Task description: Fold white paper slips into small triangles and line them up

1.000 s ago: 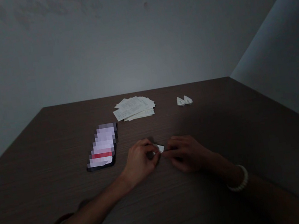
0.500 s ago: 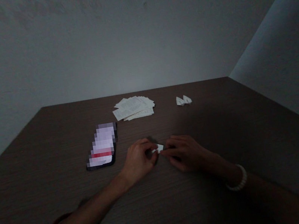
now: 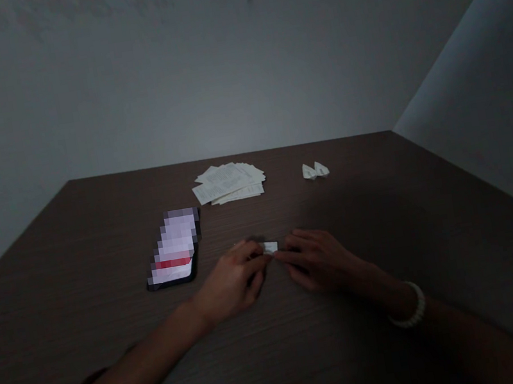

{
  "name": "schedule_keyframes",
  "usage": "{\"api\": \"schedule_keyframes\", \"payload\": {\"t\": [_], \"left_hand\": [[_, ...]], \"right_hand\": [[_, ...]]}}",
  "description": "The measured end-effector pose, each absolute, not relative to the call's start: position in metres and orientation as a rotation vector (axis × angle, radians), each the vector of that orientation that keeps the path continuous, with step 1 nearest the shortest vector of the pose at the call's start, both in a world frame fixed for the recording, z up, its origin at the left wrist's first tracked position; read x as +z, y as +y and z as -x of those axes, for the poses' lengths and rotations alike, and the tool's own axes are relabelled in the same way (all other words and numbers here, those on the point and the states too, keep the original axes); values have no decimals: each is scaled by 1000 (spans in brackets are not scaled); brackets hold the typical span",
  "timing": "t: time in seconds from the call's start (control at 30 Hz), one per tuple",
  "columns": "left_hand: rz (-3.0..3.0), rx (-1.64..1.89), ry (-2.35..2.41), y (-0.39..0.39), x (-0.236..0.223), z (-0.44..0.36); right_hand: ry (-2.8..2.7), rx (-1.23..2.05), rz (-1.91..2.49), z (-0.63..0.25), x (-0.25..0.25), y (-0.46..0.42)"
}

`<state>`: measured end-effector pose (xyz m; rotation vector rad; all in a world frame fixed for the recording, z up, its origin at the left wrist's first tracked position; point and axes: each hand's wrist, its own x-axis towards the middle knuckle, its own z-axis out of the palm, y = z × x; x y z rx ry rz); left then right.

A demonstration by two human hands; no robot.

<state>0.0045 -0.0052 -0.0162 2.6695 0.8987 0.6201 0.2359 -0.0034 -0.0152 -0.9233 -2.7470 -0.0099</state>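
Observation:
A small white piece of paper (image 3: 270, 247) lies between my hands at the middle of the dark wooden table (image 3: 272, 352). My left hand (image 3: 235, 274) has its fingers closed on the paper's left side, partly covering it. From the other side, my right hand (image 3: 316, 259) pinches the paper's right edge with its fingertips. Both hands rest low over the table. A dark band circles my left forearm, and a pale beaded bracelet (image 3: 413, 305) is on my right wrist.
Left of my hands lies a phone (image 3: 175, 247) with a lit, blurred screen. Farther back sits a fanned pile of printed paper slips (image 3: 230, 182). A bow-shaped folded paper (image 3: 315, 171) is to its right. Behind the table stands a grey wall (image 3: 216, 62).
My left hand has shifted slightly left and its fingers have come closer together. The small paper now looks flatter and straighter between my hands. My right hand stays nearly in place.

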Motion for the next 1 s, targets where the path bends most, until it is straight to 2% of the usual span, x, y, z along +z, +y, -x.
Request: {"api": "schedule_keyframes", "payload": {"t": [0.7,1.0], "left_hand": [[-2903,418,805,-4,-18,-6],[-2879,435,816,-3,-21,-5]], "right_hand": [[-2637,-46,902,-238,-22,-2],[-2691,-33,908,-237,-18,-2]]}}
